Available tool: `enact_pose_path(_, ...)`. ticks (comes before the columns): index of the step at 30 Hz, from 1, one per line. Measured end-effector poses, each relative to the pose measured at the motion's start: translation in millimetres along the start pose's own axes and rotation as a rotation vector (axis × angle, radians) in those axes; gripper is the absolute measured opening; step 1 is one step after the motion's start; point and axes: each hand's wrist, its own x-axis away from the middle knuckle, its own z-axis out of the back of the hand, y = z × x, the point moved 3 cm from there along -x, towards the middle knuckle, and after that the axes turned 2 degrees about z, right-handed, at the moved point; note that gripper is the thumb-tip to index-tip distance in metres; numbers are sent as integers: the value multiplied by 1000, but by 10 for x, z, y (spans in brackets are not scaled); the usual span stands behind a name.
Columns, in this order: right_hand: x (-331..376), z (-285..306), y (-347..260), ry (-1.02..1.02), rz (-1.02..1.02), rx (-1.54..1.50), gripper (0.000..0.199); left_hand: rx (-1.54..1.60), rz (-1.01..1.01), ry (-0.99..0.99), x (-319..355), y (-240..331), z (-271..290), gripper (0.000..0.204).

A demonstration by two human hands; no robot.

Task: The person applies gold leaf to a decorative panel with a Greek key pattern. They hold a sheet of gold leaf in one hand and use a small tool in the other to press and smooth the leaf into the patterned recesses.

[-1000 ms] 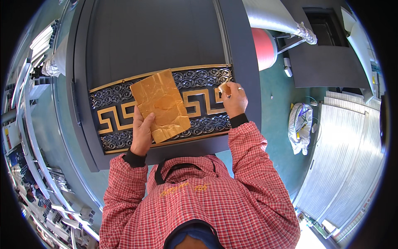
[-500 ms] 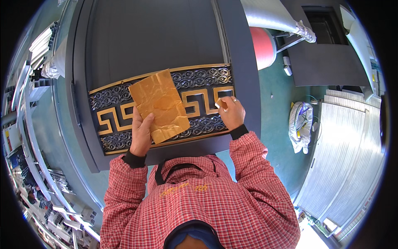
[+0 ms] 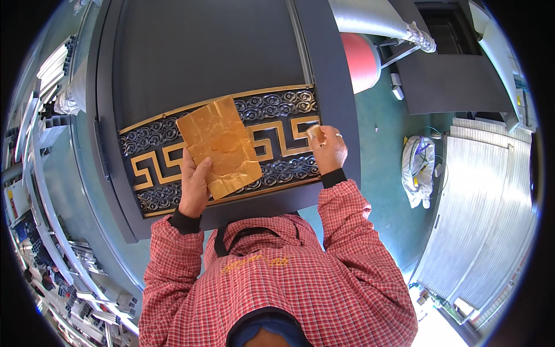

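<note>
A dark grey door-like panel (image 3: 202, 52) lies in front of me, crossed by a decorative band with black swirl relief (image 3: 277, 104) and a gold key pattern (image 3: 272, 134). My left hand (image 3: 194, 182) grips a creased, gold-coloured sheet (image 3: 222, 139) by its lower left edge, thumb on top, and the sheet covers the band's middle. At the band's right end, my right hand (image 3: 330, 151) pinches a small pale pad with gold on it (image 3: 314, 133), held against or just over the rightmost key figure; contact is hard to make out.
A red roll (image 3: 359, 62) and a silvery wrapped roll (image 3: 370, 17) sit beyond the panel's right edge. A white plastic bag (image 3: 418, 170) lies on the green floor, beside stacked ribbed sheets (image 3: 468, 191). Racks of metal profiles (image 3: 58, 231) line the left.
My right hand has moved slightly up and right with the pad, along the key figure. The left hand keeps hold of the gold sheet. The whole view has shifted a little.
</note>
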Motion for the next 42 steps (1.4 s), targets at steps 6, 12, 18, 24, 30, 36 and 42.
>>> enact_pose_path(6, 220, 48, 69, -166, -39, 64, 21, 4, -17, 15, -3, 12, 13, 48)
enact_pose_path(12, 119, 97, 16, -37, -24, -36, 19, 17, -9, -5, -33, -23, 34, 49)
enact_pose_path(18, 341, 142, -72, -40, 5, -42, 20, -10, 3, -2, 7, 27, 33, 50)
enact_pose_path(24, 315, -11, -219, -128, 218, -30, 25, -13, -12, -17, 31, 18, 39, 50)
enact_pose_path(30, 287, 123, -150, -19, 130, -16, 19, -19, -7, 17, 73, 30, 86, 48)
enact_pose_path(36, 254, 231, -29, -17, 161, 101, 21, -8, -52, 38, 157, 103, 159, 49)
enact_pose_path(42, 95, 579, -711, -7, 119, -399, 30, -24, -84, 58, 303, 62, 301, 50)
